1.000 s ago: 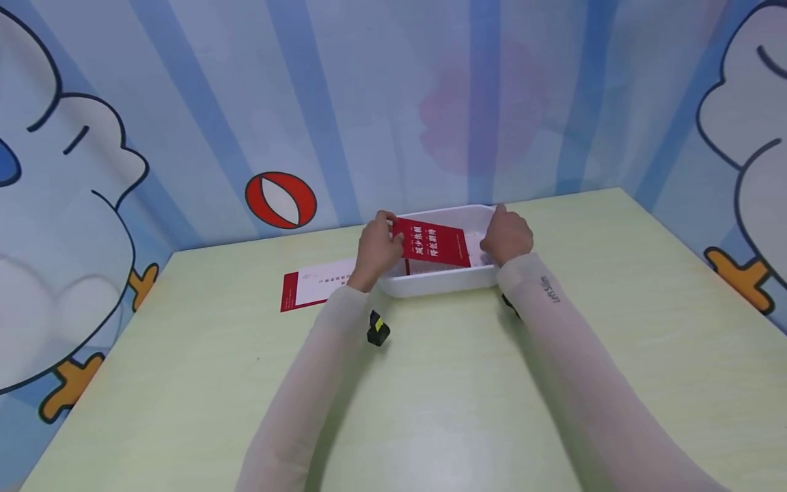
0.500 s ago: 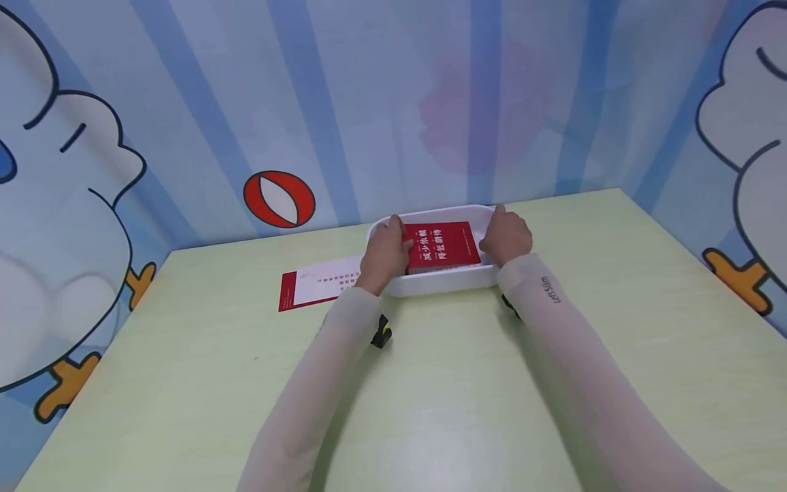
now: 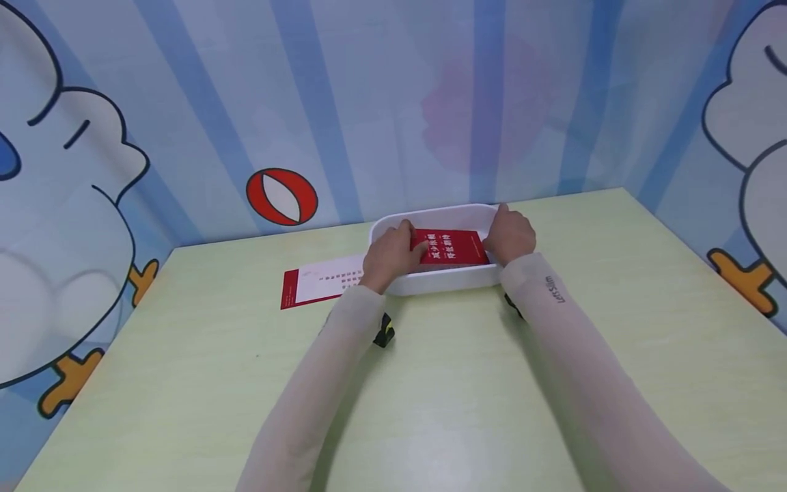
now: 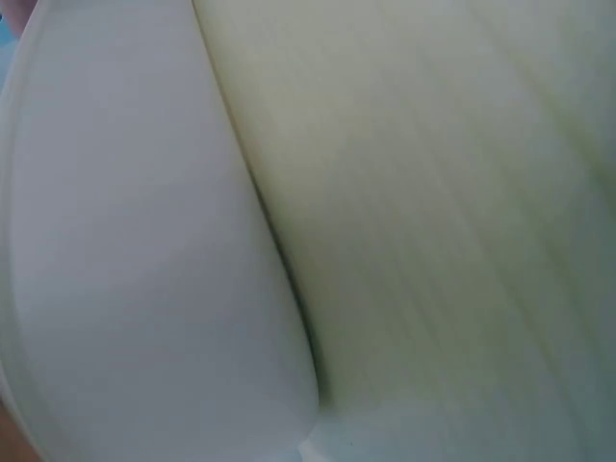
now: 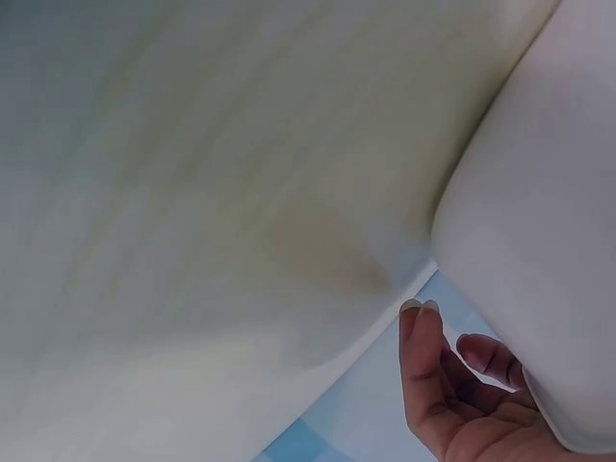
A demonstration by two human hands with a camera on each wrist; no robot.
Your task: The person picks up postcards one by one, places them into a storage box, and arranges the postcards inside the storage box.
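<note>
A white plastic tray on a pale green table holds a red booklet lying flat. The left hand rests curled fingers on the booklet's left edge; the right hand grips the tray's right rim. A red-and-white leaflet lies just left of the tray.

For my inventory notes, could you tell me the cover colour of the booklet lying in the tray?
Red with white lettering; head view shows it best.

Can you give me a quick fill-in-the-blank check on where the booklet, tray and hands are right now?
1. The red booklet lies inside the white ____.
2. The left hand rests on the booklet's ____ end.
3. The right hand is at the tray's ____ end.
4. A red-and-white sheet lies on the ____ table.

Missing words: tray; left; right; green
</note>
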